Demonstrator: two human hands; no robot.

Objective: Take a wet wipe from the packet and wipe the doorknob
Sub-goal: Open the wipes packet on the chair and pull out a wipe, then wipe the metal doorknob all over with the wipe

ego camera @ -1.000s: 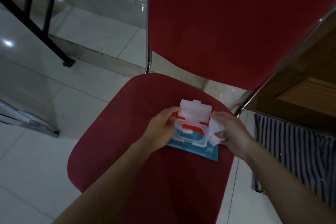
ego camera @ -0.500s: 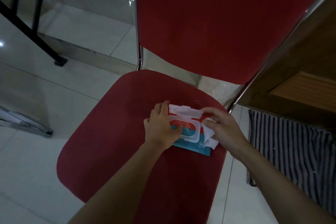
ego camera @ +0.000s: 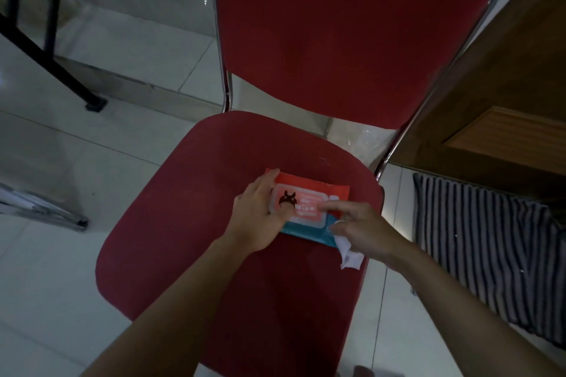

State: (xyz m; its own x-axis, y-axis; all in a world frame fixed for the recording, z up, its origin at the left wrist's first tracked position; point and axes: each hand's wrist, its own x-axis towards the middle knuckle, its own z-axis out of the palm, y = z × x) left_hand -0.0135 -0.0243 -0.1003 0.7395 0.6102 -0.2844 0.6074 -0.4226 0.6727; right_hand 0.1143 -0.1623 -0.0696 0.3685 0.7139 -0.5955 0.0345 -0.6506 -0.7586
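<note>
A red chair fills the middle of the view, with a wooden door at 3 o'clock and a striped cloth on the floor at 4 o'clock. No doorknob is seen anywhere in the view. On the seat, toward its 1 o'clock corner, a packet of wipes is laid flat with its plastic lid folded down.

The packet is steadied at its 9 o'clock end by the left hand, fingers spread flat over the edge. The lid is pressed at its 3 o'clock side by the extended forefinger of the right hand, while a white wipe is pinched under the remaining curled fingers and hangs past the seat edge.

The wipe is judged likely to slip to the floor, since it is held by only part of the hand during the pressing. The lid may be left unlatched if it is pressed on one side alone, and the packet could be pushed off the near corner.
</note>
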